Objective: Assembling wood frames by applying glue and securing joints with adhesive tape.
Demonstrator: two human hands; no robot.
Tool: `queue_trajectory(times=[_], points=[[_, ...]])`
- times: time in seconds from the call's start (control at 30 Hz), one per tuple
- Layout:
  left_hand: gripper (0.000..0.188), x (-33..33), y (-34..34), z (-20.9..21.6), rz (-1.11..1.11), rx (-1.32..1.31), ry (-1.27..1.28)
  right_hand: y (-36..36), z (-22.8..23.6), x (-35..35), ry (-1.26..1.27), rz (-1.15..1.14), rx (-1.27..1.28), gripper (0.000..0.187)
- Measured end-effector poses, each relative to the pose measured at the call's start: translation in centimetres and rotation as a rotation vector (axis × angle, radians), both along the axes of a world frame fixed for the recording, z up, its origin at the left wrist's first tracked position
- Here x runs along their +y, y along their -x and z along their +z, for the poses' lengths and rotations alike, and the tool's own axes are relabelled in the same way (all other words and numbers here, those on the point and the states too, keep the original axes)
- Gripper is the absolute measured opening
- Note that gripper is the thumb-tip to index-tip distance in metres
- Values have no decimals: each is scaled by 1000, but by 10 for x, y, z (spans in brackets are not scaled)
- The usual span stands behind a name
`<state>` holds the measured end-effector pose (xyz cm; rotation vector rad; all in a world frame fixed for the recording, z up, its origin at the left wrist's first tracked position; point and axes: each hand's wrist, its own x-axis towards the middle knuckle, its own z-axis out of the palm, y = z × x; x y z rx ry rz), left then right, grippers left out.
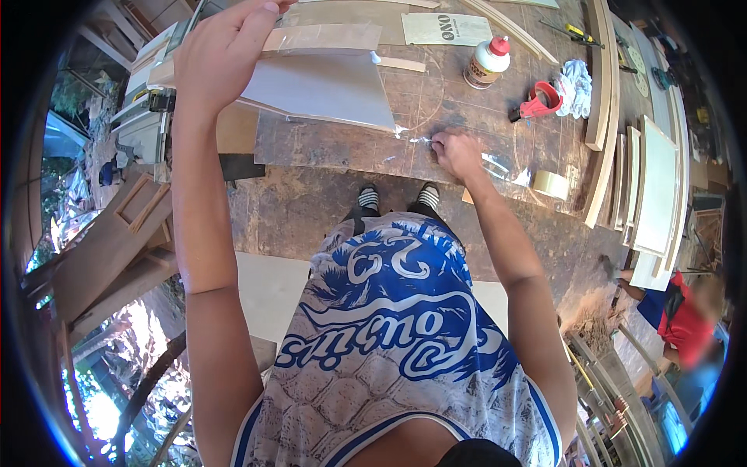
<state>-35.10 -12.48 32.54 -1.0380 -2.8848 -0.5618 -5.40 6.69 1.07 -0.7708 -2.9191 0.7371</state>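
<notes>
My left hand (222,58) reaches to the upper left, over a pale wooden strip (323,37) along a white panel (327,86). Its fingertips run to the picture's upper edge, so its grip is hidden. My right hand (459,156) is low on the workbench, fingers curled together at a white glue smear (420,140). Whatever they may hold is too small to make out. Another white dab sits at the panel's near right corner. A white glue bottle (488,62) with a red cap stands beyond my right hand.
On the brown workbench (311,144) are a red cup-like container (541,101), a crumpled white cloth (574,87), a tape roll (551,184) and a yellow-black screwdriver (580,33). Long wooden boards (601,101) line the right side. A person in red (689,319) is at the lower right.
</notes>
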Motion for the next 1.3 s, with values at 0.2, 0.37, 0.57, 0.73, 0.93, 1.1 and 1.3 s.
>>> queue_trajectory(times=[0.2,0.37,0.57,0.73,0.93,1.1,1.3], points=[[43,6,-14,3,-24,-22,-147,1,-19,-1,189,-210,202,14],[43,7,1,0,-70,15,-67,0,-14,7,396,-324,69,19],[42,12,0,8,-299,-27,-208,2,-16,12,357,-246,31,18],[43,19,-12,24,-578,51,-320,2,-22,15,356,-241,24,17],[42,23,-22,34,-512,157,-276,3,-22,16,350,-240,-2,18],[41,24,-19,33,-532,194,-268,3,-20,16,327,-224,0,18],[22,22,-44,18,-719,773,-726,4,-16,16,339,-216,-28,19]])
